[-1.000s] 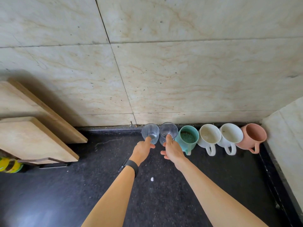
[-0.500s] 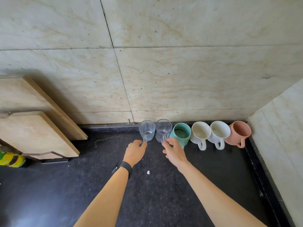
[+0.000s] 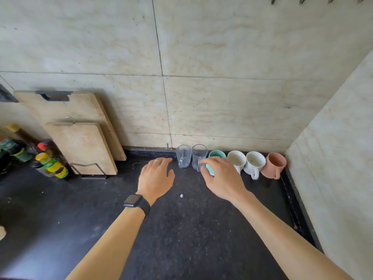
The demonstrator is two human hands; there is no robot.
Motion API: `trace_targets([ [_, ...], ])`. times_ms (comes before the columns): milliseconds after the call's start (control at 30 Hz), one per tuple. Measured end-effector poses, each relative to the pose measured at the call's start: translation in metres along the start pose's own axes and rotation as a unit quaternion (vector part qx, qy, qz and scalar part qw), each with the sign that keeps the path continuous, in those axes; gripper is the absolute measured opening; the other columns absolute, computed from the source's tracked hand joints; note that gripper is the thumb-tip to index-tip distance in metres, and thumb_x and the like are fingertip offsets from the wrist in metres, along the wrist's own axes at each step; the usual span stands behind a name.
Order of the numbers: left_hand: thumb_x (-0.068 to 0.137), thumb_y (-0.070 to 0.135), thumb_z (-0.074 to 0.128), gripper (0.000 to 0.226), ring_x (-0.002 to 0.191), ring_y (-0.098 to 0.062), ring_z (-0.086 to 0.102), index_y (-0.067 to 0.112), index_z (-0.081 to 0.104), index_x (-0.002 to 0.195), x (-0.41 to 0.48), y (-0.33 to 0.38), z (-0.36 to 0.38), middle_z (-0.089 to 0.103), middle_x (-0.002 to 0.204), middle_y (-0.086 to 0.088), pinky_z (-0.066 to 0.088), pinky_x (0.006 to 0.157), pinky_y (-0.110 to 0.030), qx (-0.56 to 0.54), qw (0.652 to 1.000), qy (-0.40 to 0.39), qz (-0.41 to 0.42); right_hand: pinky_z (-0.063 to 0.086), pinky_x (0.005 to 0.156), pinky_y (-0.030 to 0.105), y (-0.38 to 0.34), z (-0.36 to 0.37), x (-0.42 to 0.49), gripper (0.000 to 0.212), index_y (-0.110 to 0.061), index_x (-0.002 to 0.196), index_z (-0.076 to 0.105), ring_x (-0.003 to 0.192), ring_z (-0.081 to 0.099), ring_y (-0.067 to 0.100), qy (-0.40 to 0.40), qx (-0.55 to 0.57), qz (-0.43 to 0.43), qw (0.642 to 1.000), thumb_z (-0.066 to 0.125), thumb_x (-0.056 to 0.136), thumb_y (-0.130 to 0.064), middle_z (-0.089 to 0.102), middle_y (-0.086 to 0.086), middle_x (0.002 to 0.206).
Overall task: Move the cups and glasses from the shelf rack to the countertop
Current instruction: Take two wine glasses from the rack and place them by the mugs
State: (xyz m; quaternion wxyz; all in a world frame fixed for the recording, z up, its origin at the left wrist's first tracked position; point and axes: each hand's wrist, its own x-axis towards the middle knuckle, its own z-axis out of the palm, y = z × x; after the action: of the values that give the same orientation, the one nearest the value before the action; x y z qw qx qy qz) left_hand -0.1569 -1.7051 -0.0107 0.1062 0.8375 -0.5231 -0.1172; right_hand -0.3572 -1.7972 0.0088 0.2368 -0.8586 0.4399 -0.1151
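Along the back wall of the black countertop (image 3: 181, 229) stands a row: two clear glass mugs (image 3: 183, 156) (image 3: 198, 155), a teal mug (image 3: 217, 154), two white mugs (image 3: 236, 159) (image 3: 254, 162) and a pink mug (image 3: 275, 164). My left hand (image 3: 156, 178), with a watch on the wrist, hovers palm down just left of the ribbed glass, fingers relaxed and holding nothing. My right hand (image 3: 222, 176) hovers in front of the teal mug and hides its lower part; its fingers are loose and grip nothing. The shelf rack is out of view.
Two wooden cutting boards (image 3: 80, 146) lean in a wire stand at the left wall. Several sauce bottles (image 3: 50, 164) stand further left. A side wall (image 3: 333, 158) closes the counter on the right. Metal hooks (image 3: 302, 0) show at the top right.
Both hands have let go of the two glass mugs and drawn back toward me. The glasses stay standing by the wall. The camera has tilted up and shows more of the left side.
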Motion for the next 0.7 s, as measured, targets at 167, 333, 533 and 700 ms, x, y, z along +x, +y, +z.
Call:
trace_targets([
  [167, 0.099, 0.036, 0.047, 0.051, 0.133, -0.025, 0.049, 0.024, 0.046, 0.148, -0.060, 0.005, -0.053, 0.056, 0.144, 0.001, 0.038, 0.109, -0.040, 0.042, 0.995, 0.090, -0.024, 0.038, 0.100, 0.026, -0.032, -0.042, -0.012, 0.033, -0.030, 0.114, 0.071, 0.118, 0.055, 0.021, 0.044, 0.011, -0.121, 0.992, 0.045, 0.098, -0.042, 0.071, -0.015, 0.117],
  [333, 0.098, 0.038, 0.047, 0.047, 0.132, -0.022, 0.049, 0.028, 0.050, 0.144, -0.149, -0.009, -0.098, 0.055, 0.144, 0.006, 0.034, 0.110, -0.037, 0.069, 0.973, 0.179, -0.129, 0.038, 0.099, 0.026, -0.101, -0.054, -0.034, 0.028, -0.027, 0.113, 0.074, 0.117, 0.052, 0.023, 0.048, 0.051, -0.250, 0.966, 0.051, 0.100, -0.035, 0.073, -0.012, 0.116],
  [533, 0.098, 0.043, 0.045, 0.045, 0.131, -0.019, 0.049, 0.033, 0.055, 0.140, -0.324, -0.063, -0.135, 0.056, 0.142, 0.009, 0.035, 0.110, -0.036, 0.126, 0.920, 0.207, -0.308, 0.044, 0.095, 0.036, -0.229, -0.013, -0.107, 0.032, -0.028, 0.110, 0.075, 0.108, 0.058, 0.026, -0.026, 0.082, -0.425, 0.901, 0.048, 0.096, -0.039, 0.075, -0.010, 0.108],
  [700, 0.093, 0.043, 0.045, 0.042, 0.127, -0.021, 0.054, 0.034, 0.060, 0.131, -0.508, -0.082, -0.169, 0.061, 0.137, 0.008, 0.041, 0.107, -0.039, 0.168, 0.838, 0.247, -0.457, 0.050, 0.097, 0.042, -0.347, 0.017, -0.228, 0.038, -0.028, 0.113, 0.076, 0.113, 0.058, 0.025, -0.098, 0.135, -0.556, 0.814, 0.046, 0.093, -0.041, 0.075, -0.009, 0.112],
])
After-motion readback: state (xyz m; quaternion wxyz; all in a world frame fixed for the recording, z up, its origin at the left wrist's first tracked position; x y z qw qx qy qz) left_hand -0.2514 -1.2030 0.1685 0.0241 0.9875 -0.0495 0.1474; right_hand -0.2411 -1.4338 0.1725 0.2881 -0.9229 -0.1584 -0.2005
